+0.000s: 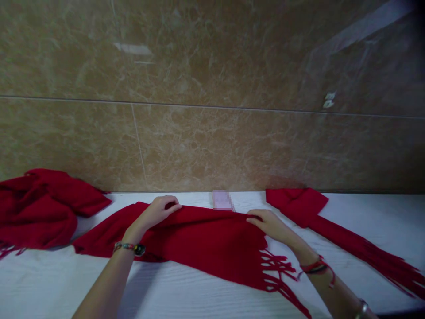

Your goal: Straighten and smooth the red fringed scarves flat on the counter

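A red scarf (212,248) with a fringed right end lies spread across the white table in front of me. My left hand (161,212) grips its far edge left of the middle, thumb and fingers closed on the cloth. Near the fringed end, my right hand (267,223) pinches the same far edge between thumb and fingers. Between the hands the cloth's far edge runs nearly straight. Part of the scarf's left half passes behind my left wrist.
A crumpled red scarf (40,212) lies at the left, and a folded red scarf (299,206) with a long fringed tail at the right. A pale pink, pixelated rectangular item (222,200) rests against the brown marble-tiled wall (212,146) behind the white table (199,297).
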Demonstrator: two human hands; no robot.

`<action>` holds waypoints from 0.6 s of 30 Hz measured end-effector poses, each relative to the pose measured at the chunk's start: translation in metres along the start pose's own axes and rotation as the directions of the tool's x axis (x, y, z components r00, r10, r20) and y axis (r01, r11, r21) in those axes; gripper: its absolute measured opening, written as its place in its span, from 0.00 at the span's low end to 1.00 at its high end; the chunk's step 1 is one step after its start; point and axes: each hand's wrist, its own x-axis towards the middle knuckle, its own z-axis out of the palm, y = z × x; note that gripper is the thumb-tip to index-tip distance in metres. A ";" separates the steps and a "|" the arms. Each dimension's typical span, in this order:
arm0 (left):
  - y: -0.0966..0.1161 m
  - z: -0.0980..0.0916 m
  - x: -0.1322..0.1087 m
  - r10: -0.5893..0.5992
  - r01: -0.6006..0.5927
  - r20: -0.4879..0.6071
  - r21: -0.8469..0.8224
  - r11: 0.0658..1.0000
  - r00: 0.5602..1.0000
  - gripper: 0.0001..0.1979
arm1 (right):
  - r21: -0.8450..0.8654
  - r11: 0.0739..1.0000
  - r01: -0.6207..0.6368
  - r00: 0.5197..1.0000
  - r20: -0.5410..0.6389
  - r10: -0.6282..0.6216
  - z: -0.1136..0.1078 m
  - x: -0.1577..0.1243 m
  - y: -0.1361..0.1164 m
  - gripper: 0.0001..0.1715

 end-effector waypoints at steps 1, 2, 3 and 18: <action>0.005 -0.003 0.001 0.007 -0.007 -0.005 -0.012 1.000 1.000 0.17 | 0.006 1.000 -0.006 1.000 -0.006 0.006 -0.013 -0.007 0.005 0.16; 0.010 -0.005 0.004 0.015 -0.015 -0.008 -0.021 1.000 1.000 0.17 | 0.015 1.000 -0.010 1.000 -0.022 0.011 -0.028 -0.015 0.011 0.17; 0.014 -0.005 0.008 0.025 -0.025 -0.007 -0.027 0.999 1.000 0.18 | 0.027 0.999 -0.018 0.999 -0.038 0.019 -0.042 -0.022 0.018 0.17; -0.023 0.083 0.069 -0.151 0.059 0.194 0.414 0.908 0.969 0.16 | -0.368 0.869 -0.331 0.944 -0.118 0.309 -0.017 0.021 0.093 0.12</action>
